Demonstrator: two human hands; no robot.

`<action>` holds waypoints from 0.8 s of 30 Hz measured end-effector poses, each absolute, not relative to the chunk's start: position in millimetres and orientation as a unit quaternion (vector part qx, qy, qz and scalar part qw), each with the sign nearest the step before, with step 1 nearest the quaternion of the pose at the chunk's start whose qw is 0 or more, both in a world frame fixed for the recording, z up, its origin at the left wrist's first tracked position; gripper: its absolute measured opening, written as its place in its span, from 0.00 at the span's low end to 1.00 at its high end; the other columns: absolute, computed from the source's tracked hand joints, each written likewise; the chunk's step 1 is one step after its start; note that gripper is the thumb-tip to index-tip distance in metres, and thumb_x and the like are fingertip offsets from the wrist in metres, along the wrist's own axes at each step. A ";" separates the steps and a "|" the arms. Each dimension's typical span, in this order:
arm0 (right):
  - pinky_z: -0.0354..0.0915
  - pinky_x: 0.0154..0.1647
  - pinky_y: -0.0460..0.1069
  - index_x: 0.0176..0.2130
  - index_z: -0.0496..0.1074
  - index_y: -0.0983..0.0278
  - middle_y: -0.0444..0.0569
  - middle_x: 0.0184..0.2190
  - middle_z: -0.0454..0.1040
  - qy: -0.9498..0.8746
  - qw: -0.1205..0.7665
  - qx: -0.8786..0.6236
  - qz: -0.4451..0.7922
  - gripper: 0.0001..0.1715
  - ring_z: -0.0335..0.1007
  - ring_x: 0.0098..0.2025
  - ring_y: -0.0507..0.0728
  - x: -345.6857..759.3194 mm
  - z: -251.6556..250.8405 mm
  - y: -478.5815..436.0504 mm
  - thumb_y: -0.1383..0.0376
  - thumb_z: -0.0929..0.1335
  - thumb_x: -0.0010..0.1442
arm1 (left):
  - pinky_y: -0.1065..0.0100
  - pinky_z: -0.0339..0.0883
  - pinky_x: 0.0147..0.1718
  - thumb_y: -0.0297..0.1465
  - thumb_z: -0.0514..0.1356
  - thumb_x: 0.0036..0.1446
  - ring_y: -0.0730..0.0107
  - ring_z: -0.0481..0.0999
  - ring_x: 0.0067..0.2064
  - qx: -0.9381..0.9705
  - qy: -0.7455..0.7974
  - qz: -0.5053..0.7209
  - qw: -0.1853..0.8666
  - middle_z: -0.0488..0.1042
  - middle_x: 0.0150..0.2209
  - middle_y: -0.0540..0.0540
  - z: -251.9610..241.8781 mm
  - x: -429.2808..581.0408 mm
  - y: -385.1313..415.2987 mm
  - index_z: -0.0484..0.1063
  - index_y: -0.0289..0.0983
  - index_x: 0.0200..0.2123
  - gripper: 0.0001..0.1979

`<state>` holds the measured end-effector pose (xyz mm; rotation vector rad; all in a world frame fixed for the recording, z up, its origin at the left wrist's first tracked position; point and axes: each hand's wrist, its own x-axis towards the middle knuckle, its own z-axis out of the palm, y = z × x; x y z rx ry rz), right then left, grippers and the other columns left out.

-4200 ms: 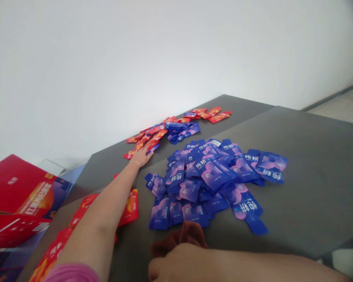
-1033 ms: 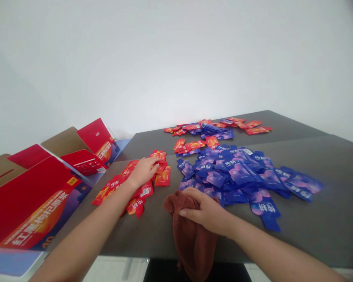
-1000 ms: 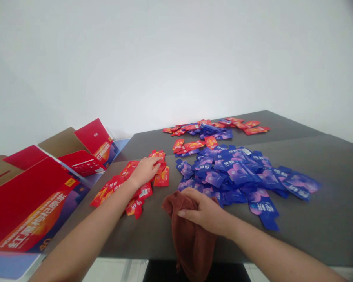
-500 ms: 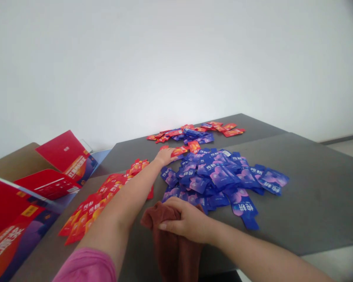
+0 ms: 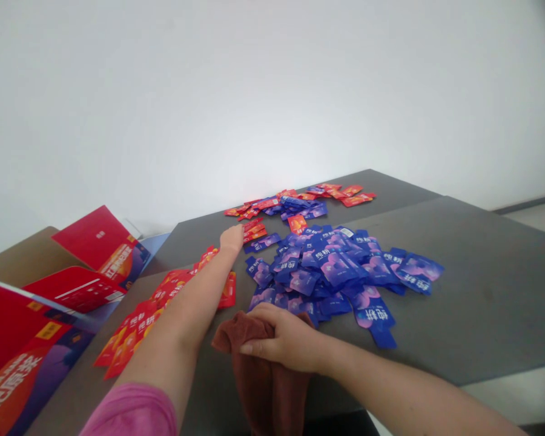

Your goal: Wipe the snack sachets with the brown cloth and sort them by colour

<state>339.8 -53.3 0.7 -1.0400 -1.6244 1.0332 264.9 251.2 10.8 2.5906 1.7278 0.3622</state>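
Observation:
Stretched forward over the table, my left hand (image 5: 232, 238) is closed at the edge of a few red packets (image 5: 254, 230). Its fingertips are partly hidden behind the hand. Just beyond it lies a single blue packet (image 5: 262, 243). Beneath and beside my left forearm is a row of red packets (image 5: 168, 287), partly covered by the arm. A brown cloth (image 5: 254, 369) hangs bunched from my right hand (image 5: 284, 339), fingers wrapped over it, at the near side of the large heap of blue packets (image 5: 331, 266).
A mixed group of red and blue packets (image 5: 295, 204) lies at the far part of the grey table (image 5: 481, 290). Left of the table stands an open red carton (image 5: 86, 284) with its flaps out. A white wall (image 5: 272, 91) rises behind.
My left hand has moved left, and the red packets by it have shifted left too, uncovering the lone blue packet. My right hand stays on the cloth; the view has shifted slightly.

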 end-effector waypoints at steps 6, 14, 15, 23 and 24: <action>0.63 0.50 0.51 0.43 0.72 0.61 0.46 0.41 0.71 -0.625 0.515 -0.436 0.393 0.15 0.68 0.46 0.56 341.7 7.5 -54.2 0.61 0.71 0.55 | 0.60 0.65 0.50 0.34 0.43 0.67 0.58 0.74 0.51 0.777 0.561 0.268 0.097 0.76 0.47 0.38 37.4 242.0 212.8 0.72 0.33 0.47 0.20; 0.60 0.58 0.56 0.52 0.67 0.57 0.53 0.52 0.59 -0.523 0.639 -0.553 0.113 0.23 0.59 0.57 0.61 352.5 9.2 -59.7 0.63 0.68 0.56 | 0.63 0.72 0.39 0.42 0.52 0.60 0.64 0.77 0.37 0.691 0.423 0.401 0.427 0.79 0.37 0.44 18.3 203.6 49.4 0.74 0.35 0.40 0.18; 0.61 0.57 0.56 0.53 0.67 0.56 0.53 0.53 0.58 -0.563 0.607 -0.553 0.098 0.25 0.60 0.57 0.62 352.5 8.9 -60.6 0.62 0.69 0.55 | 0.62 0.71 0.40 0.41 0.55 0.59 0.63 0.77 0.38 0.669 0.405 0.401 0.477 0.79 0.38 0.45 15.4 201.8 30.6 0.74 0.36 0.40 0.16; 0.66 0.48 0.56 0.49 0.72 0.60 0.54 0.46 0.67 -0.578 0.501 -0.635 0.104 0.19 0.69 0.46 0.61 370.0 5.7 -39.7 0.55 0.65 0.61 | 0.62 0.69 0.49 0.35 0.55 0.61 0.60 0.76 0.48 0.732 0.411 0.343 0.421 0.79 0.45 0.47 24.6 185.1 -36.8 0.76 0.40 0.46 0.14; 0.65 0.49 0.57 0.48 0.72 0.60 0.54 0.45 0.67 -0.546 0.527 -0.640 0.123 0.19 0.69 0.46 0.61 373.7 5.1 -35.4 0.54 0.65 0.60 | 0.62 0.68 0.51 0.36 0.55 0.61 0.60 0.75 0.50 0.728 0.423 0.366 0.397 0.78 0.47 0.47 28.2 180.3 -38.0 0.75 0.41 0.48 0.15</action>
